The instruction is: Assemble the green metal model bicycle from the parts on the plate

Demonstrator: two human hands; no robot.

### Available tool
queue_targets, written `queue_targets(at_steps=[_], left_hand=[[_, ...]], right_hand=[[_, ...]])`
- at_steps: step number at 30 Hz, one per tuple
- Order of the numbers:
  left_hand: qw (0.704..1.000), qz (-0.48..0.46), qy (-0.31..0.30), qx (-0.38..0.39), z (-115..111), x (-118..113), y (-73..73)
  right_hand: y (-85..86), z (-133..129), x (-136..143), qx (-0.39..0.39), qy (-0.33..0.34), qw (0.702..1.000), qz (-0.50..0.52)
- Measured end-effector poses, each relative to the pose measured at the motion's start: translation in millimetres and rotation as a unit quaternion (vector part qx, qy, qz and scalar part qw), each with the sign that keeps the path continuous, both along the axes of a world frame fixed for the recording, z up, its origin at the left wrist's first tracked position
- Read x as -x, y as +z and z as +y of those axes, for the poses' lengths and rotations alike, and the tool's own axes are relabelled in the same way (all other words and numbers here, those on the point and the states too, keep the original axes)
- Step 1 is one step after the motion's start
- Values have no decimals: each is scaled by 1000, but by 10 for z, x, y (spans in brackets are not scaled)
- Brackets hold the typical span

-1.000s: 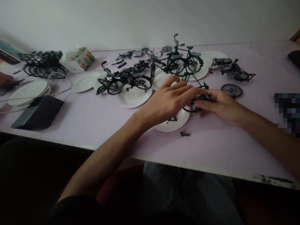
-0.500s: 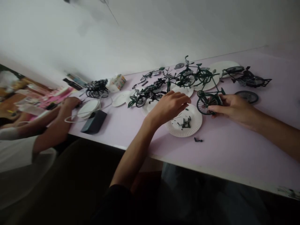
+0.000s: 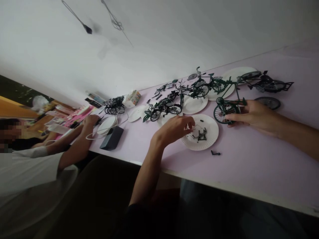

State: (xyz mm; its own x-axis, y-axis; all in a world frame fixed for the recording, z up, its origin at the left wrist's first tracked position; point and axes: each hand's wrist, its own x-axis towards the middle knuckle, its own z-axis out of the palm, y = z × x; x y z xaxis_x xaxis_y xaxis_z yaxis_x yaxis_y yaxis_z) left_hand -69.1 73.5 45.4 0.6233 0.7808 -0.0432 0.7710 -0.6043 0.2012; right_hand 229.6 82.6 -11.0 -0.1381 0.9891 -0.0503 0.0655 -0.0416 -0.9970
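My right hand (image 3: 254, 114) is closed round a small dark green model bicycle (image 3: 228, 108). One spoked wheel of it shows toward the left; its frame stands up above the fingers. My left hand (image 3: 178, 127) is over the left rim of a white paper plate (image 3: 213, 134), thumb and fingers curled into a pinch. What lies between those fingertips, if anything, is too small to make out. Small dark and silvery bicycle parts (image 3: 201, 135) rest on this plate, close to the left fingertips. A small black part (image 3: 215, 153) lies on the table just off the plate's front edge.
Several model bicycles (image 3: 201, 88) crowd the back, some on plates. A loose wheel (image 3: 270, 103) lies behind my right hand. To the left are a dark box (image 3: 112, 137), a coiled white cable (image 3: 107, 125), a tissue box (image 3: 132, 98) and another person's arm (image 3: 77, 139).
My left hand has lowered onto the plate's edge and its fingers have curled in. My right hand still holds the model bicycle. The view has shifted slightly.
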Motion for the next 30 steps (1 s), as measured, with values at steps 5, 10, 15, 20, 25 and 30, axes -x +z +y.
queue_targets(at_steps=[5,10,15,20,25,30], left_hand=[[998,51,-3,-30,-19,-58,-50],[999,0,-20,-29,24,-6,-98],[981,-175,-59,-59,74,42,-117],[959,-259,-72,-94,91,-6,-137],[949,-279,-102,-106,218,-194,-68],[923,-277,-204,-170,358,-558,-94]], right_hand=[[89,-21,11,38,28,999,-17],[81,-22,8,51,40,998,21],[84,-28,35,77,62,985,144],[164,-28,67,128,29,974,185],[191,-22,75,137,33,973,185],[176,-8,75,126,36,974,187]])
